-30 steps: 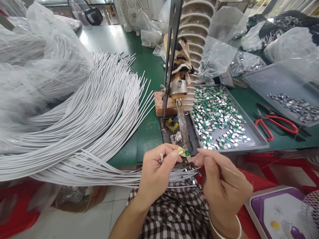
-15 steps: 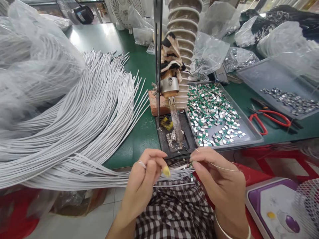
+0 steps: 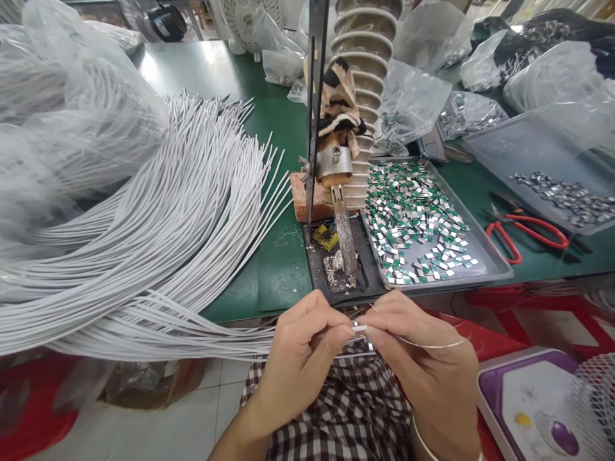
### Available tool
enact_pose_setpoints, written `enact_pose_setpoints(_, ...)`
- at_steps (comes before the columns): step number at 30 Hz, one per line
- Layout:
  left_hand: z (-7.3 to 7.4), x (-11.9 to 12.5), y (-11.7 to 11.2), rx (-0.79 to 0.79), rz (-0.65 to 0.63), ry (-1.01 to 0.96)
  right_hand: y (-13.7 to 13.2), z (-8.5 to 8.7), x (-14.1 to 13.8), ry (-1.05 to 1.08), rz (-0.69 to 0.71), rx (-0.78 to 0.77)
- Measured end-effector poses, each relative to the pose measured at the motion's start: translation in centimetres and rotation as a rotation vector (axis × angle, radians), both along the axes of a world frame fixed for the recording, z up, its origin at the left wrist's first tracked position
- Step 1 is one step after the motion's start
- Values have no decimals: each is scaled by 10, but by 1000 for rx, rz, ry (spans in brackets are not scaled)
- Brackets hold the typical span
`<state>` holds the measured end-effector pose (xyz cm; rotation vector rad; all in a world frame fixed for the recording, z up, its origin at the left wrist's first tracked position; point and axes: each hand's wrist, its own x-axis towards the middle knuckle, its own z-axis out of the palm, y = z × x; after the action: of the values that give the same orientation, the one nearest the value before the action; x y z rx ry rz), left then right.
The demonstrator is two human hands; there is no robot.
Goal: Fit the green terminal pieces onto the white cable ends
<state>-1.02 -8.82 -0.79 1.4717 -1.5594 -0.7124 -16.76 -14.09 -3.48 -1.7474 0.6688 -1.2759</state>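
My left hand (image 3: pixel 307 349) is closed, its thumb and index finger pinching the end of a white cable (image 3: pixel 359 328) near the table's front edge. My right hand (image 3: pixel 423 355) is closed just beside it, fingertips at the cable's other visible side. A thin solder wire (image 3: pixel 432 346) runs through the right hand's fingers, its tip sticking up above them. Small metal-and-green pieces show by the fingertips, partly hidden. Above the hands, a soldering iron (image 3: pixel 344 237) on a stand points down at a dark tray (image 3: pixel 317 272) with solder bits.
A big bundle of white cables (image 3: pixel 192 224) covers the left. On the right, a metal tray (image 3: pixel 494 272) holds many small green circuit boards (image 3: pixel 408 211). Further right lie red-handled pliers (image 3: pixel 538 230) and a plastic bin (image 3: pixel 509 137) of metal connectors. A ribbed hose (image 3: pixel 365 64) rises behind.
My left hand has moved right and its fingers have closed on the white cable end beside my right hand. The right hand keeps the solder wire. The view has shifted slightly.
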Motion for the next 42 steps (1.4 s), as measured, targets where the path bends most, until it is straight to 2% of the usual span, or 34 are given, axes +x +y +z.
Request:
enact_pose_setpoints(7,-2,-1,-5,55,37,21,-9,-1,0,-100,159,109)
enact_pose_setpoints(11,-3,-2,-6,113,70,-8,-10,0,1,-61,61,74)
enact_pose_setpoints(13,-2,-2,-6,110,73,-6,-10,1,1,-46,60,92)
enact_pose_setpoints(16,-1,-1,-8,29,69,-6,-11,4,1,-16,144,224)
enact_pose_setpoints(18,-2,0,-9,-11,85,-41,-13,5,1,84,130,304)
enact_pose_setpoints(20,-2,2,-10,-22,97,-74,-16,5,-1,201,85,304)
enact_pose_setpoints(22,-3,3,-10,-26,95,-62,-24,1,-4,283,-23,195)
enact_pose_setpoints(23,-4,3,-10,-34,93,-39,-31,-3,-6,326,-125,114)
enact_pose_setpoints(25,-4,4,-10,-42,101,7,-48,-14,-11,473,-442,-61)
enact_pose_setpoints(26,-5,3,-10,-43,104,28,-58,-20,-12,575,-546,-106)
enact_pose_setpoints(28,-6,2,-10,-27,104,59,-77,-31,-15,747,-585,-75)
enact_pose_setpoints(30,-7,0,-11,5,96,81,-92,-37,-16,799,-543,-48)
enact_pose_setpoints(33,-9,-2,-12,40,78,95,-97,-37,-18,773,-509,-36)
enact_pose_setpoints(36,-10,-5,-14,65,106,121,-80,-27,-18,672,-520,-20)
enact_pose_setpoints(37,-9,-6,-15,70,124,137,-71,-22,-17,605,-491,-4)
enact_pose_setpoints(39,-6,-7,-17,77,154,164,-51,-14,-11,318,-310,108)
enact_pose_setpoints(40,-5,-8,-18,79,165,174,-41,-11,-7,219,-268,150)
enact_pose_setpoints(42,-2,-10,-21,83,193,188,-26,-8,3,76,-195,154)
